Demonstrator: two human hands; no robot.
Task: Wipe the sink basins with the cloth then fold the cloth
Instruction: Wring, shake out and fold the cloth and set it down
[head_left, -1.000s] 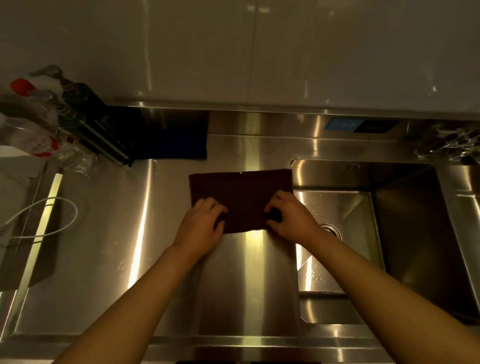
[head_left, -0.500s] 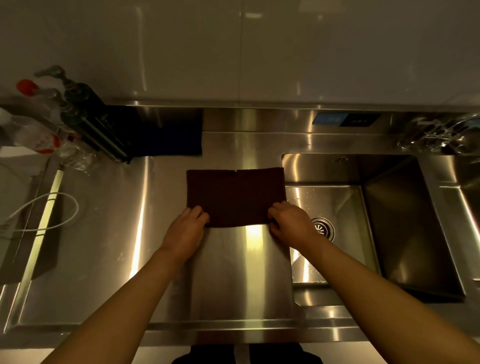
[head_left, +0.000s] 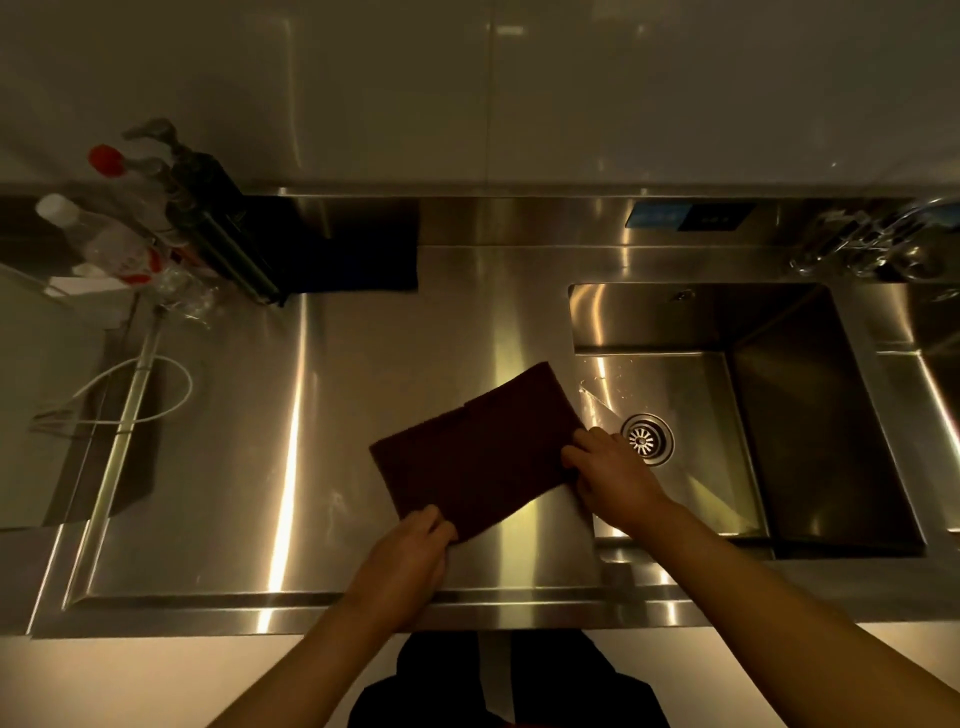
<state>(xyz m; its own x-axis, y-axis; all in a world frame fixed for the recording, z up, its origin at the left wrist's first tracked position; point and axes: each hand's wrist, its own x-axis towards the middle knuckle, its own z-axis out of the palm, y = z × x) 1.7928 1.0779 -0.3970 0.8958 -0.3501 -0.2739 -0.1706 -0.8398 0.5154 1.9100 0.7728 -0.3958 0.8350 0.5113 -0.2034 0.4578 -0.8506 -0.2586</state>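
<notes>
A dark brown cloth (head_left: 475, 449), folded into a rectangle, lies slanted on the steel drainboard (head_left: 249, 467) just left of the sink basin (head_left: 779, 415). My left hand (head_left: 410, 556) pinches its near left corner. My right hand (head_left: 613, 473) grips its right corner at the basin's edge. The basin's floor shows a round drain (head_left: 647, 439) and some water drops. A second basin (head_left: 940, 338) is partly visible at the far right.
Bottles and pump dispensers (head_left: 156, 208) stand in a rack at the back left. A dark mat (head_left: 358, 249) lies behind the drainboard. A white cable (head_left: 145, 395) loops at the left. A tap and fittings (head_left: 872, 239) sit at the back right.
Both hands have pulled the cloth toward me and turned it, so it now lies slanted instead of square. The camera view has also shifted back.
</notes>
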